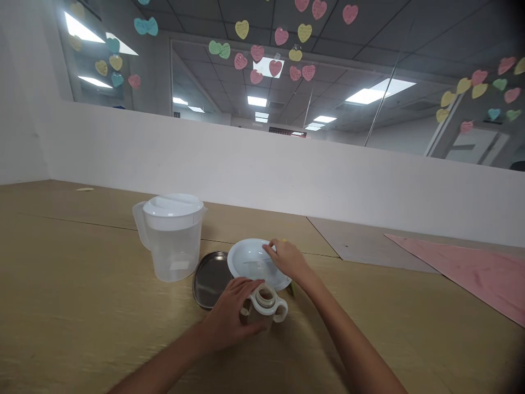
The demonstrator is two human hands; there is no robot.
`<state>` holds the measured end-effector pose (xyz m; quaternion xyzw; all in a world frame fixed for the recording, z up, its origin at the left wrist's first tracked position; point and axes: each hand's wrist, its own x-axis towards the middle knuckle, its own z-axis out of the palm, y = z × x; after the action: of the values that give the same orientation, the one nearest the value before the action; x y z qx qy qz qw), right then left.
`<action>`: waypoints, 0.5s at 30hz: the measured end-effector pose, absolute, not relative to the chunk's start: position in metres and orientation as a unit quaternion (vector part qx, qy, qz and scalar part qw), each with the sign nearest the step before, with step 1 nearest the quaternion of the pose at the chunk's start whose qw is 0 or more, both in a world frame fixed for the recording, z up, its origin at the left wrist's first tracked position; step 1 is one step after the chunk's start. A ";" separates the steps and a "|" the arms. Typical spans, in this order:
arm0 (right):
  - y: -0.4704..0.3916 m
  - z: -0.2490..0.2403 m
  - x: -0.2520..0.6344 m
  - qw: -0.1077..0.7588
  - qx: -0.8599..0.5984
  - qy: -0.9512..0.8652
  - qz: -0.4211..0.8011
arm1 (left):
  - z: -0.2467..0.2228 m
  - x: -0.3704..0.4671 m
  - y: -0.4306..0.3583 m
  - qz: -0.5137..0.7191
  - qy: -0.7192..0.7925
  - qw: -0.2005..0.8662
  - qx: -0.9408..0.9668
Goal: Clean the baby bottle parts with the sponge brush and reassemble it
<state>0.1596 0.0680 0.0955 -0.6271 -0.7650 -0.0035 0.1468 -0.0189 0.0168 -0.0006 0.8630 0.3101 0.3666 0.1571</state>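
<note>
My left hand [229, 317] is wrapped around a small bottle [261, 322] with a white collar and two loop handles; its round mouth faces up with no lid on it. My right hand [287, 258] is closed at the far right rim of a shallow white bowl [238, 260], fingertips just inside the edge. The bowl looks slightly tilted, its near side close behind the bottle mouth. A thin line and something translucent show inside it, too unclear to name. Partly under the bowl lies a dark metal tray [209, 282].
A translucent lidded pitcher [174, 241] with clear liquid stands behind and left of the tray. A green thing [292, 289] peeks out beside the bowl. A pink sheet [471, 268] lies at right, and a white wall [246, 158] closes the table's back.
</note>
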 end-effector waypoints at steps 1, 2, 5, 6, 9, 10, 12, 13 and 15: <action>0.067 0.098 0.159 0.181 -0.622 -0.762 0.002 | -0.002 -0.019 0.017 0.367 0.310 0.157 0.863; 0.066 0.100 0.157 0.215 -0.612 -0.761 0.014 | -0.003 -0.019 0.017 0.367 0.308 0.156 0.864; 0.055 0.108 0.150 0.307 -0.554 -0.770 0.075 | -0.004 -0.021 0.017 0.391 0.291 0.145 0.861; 0.049 0.109 0.146 0.330 -0.527 -0.778 0.092 | -0.003 -0.022 0.017 0.415 0.279 0.131 0.856; 0.029 0.109 0.131 0.373 -0.427 -0.820 0.083 | 0.002 -0.025 0.018 0.512 0.233 0.059 0.825; 0.022 0.107 0.124 0.381 -0.385 -0.839 0.049 | 0.003 -0.027 0.018 0.542 0.222 0.037 0.810; 0.012 0.101 0.111 0.373 -0.286 -0.881 -0.052 | 0.003 -0.028 0.019 0.587 0.214 0.023 0.780; 0.008 0.098 0.105 0.362 -0.248 -0.893 -0.101 | 0.001 -0.029 0.020 0.604 0.213 0.035 0.767; 0.003 0.094 0.096 0.346 -0.200 -0.902 -0.160 | -0.007 -0.028 0.022 0.633 0.230 0.094 0.733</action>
<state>0.0961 0.0031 0.0939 -0.1998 -0.9024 -0.1602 0.3465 -0.0282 0.0221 -0.0065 0.7333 0.2298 0.6330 0.0937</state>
